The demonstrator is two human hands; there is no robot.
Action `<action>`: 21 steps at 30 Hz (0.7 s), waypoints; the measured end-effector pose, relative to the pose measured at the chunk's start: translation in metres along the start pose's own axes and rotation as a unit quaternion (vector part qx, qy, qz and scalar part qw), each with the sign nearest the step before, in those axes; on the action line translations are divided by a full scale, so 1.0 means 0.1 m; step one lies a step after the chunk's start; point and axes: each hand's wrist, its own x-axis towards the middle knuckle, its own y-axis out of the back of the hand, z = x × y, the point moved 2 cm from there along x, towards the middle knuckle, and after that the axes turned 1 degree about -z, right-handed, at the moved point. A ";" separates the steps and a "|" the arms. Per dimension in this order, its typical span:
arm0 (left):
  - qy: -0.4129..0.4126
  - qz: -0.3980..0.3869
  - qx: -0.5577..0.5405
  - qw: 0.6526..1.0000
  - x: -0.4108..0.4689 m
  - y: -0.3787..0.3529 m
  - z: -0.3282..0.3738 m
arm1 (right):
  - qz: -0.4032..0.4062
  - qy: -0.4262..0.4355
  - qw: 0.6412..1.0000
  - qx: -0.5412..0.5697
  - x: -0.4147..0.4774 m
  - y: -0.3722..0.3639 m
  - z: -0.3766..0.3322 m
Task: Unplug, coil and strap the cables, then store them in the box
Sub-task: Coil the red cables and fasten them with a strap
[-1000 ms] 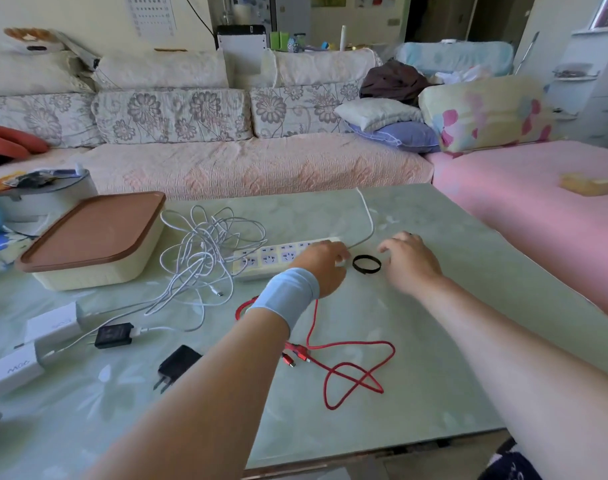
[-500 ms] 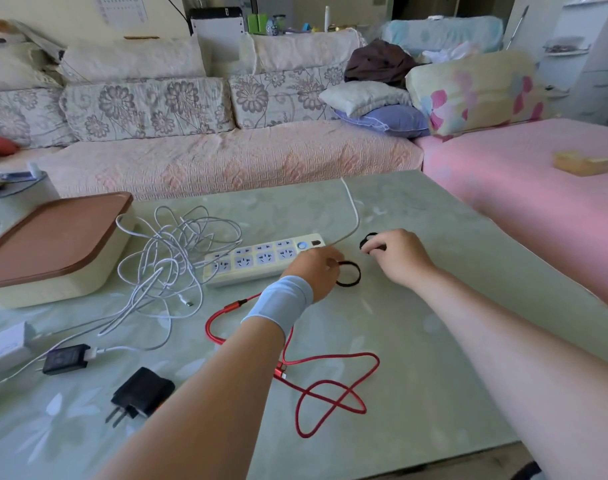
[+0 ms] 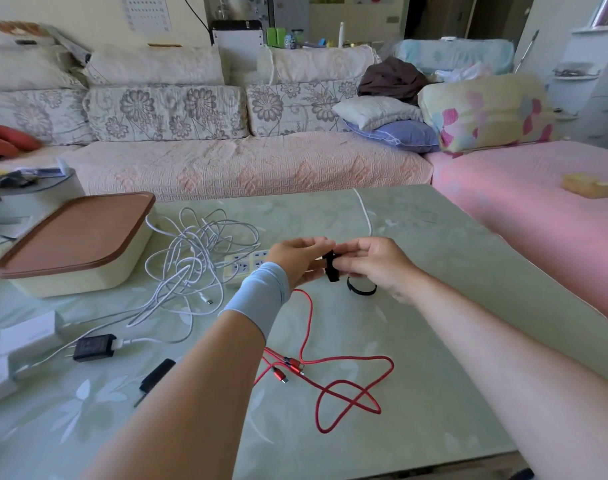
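**Two hands, one strap [image 3: 331,268] pinched between them**

Both hands are raised just over the table [image 3: 451,271], fingertips meeting. The left hand [image 3: 295,259], with a pale wristband [image 3: 257,299] below it, curls its fingers onto the short black strap from one side. The right hand [image 3: 375,268] pinches the same strap from the other side with thumb and forefinger, its other fingers loosely bent.

A second strap [image 3: 361,289] lies as a loop on the table just under the right hand, partly hidden by it. A strip [image 3: 247,266] sits behind the left hand, which covers most of it. Its white cord [image 3: 364,213] runs away beyond the hands.

White cables [image 3: 198,258] lie in a loose tangle left of the left hand, and further left stands the box [image 3: 77,244] with its brown lid on. The red cable [image 3: 347,386] sprawls uncoiled on the near side of both hands, passing under the left wrist. Beside the left forearm lie a black charger [image 3: 94,346], a black plug [image 3: 157,374] and white adapters [image 3: 28,336].
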 end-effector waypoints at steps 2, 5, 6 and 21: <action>-0.001 0.017 -0.090 0.996 -0.04 0.06 0.03 | -0.001 -0.005 0.999 0.044 0.04 -0.08 -0.03; 0.003 0.047 -0.183 0.982 -0.07 0.12 0.07 | 0.037 -0.033 0.990 0.131 0.12 -0.17 -0.04; 0.006 0.056 -0.204 0.977 -0.07 0.14 0.08 | 0.057 -0.046 0.984 0.160 0.14 -0.20 -0.04; 0.033 0.140 -0.008 0.990 -0.07 0.31 0.02 | 0.172 -0.145 0.893 0.391 0.19 0.06 -0.01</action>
